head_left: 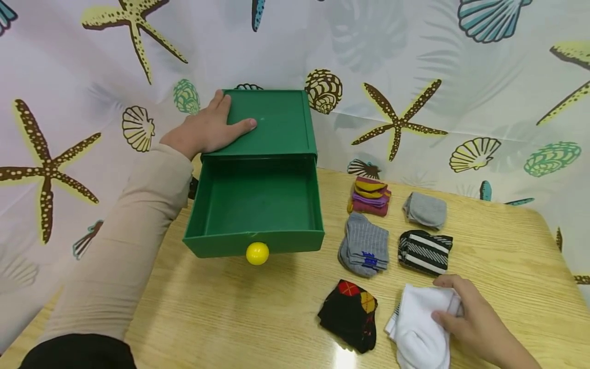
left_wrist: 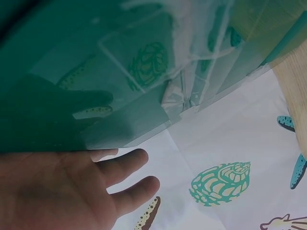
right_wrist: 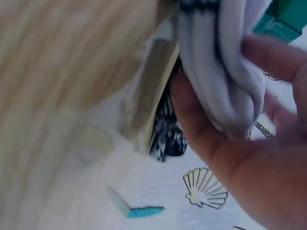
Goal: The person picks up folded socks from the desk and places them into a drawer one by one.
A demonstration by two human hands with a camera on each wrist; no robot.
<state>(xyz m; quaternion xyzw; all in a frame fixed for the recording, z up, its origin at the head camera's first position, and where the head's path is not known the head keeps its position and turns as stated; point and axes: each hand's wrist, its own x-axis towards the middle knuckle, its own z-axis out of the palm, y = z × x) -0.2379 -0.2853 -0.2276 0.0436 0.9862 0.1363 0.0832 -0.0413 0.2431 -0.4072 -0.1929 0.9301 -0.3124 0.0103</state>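
Observation:
My left hand (head_left: pixel 209 128) lies on the left side of the top of a green box (head_left: pixel 276 123), thumb stretched across it and fingers over the far left edge. In the left wrist view, its fingers (left_wrist: pixel 129 167) extend straight beside the box's green side. The box's drawer (head_left: pixel 216 247) is pulled out and bare inside, with a round yellow knob (head_left: pixel 257 253) on its front. At the lower right, my right hand (head_left: pixel 475 323) grips a folded pair of white socks (head_left: pixel 419 312) by its right side. The right wrist view shows the white socks (right_wrist: pixel 235 91) between thumb and fingers.
Other folded socks lie on the wooden table (head_left: pixel 502 246): black argyle (head_left: pixel 348 318), grey ribbed (head_left: pixel 366 243), black-and-white striped (head_left: pixel 425 251), plain grey (head_left: pixel 426 210) and maroon-and-yellow (head_left: pixel 370 197). A curtain (head_left: pixel 286 46) with starfish and shells hangs behind the box.

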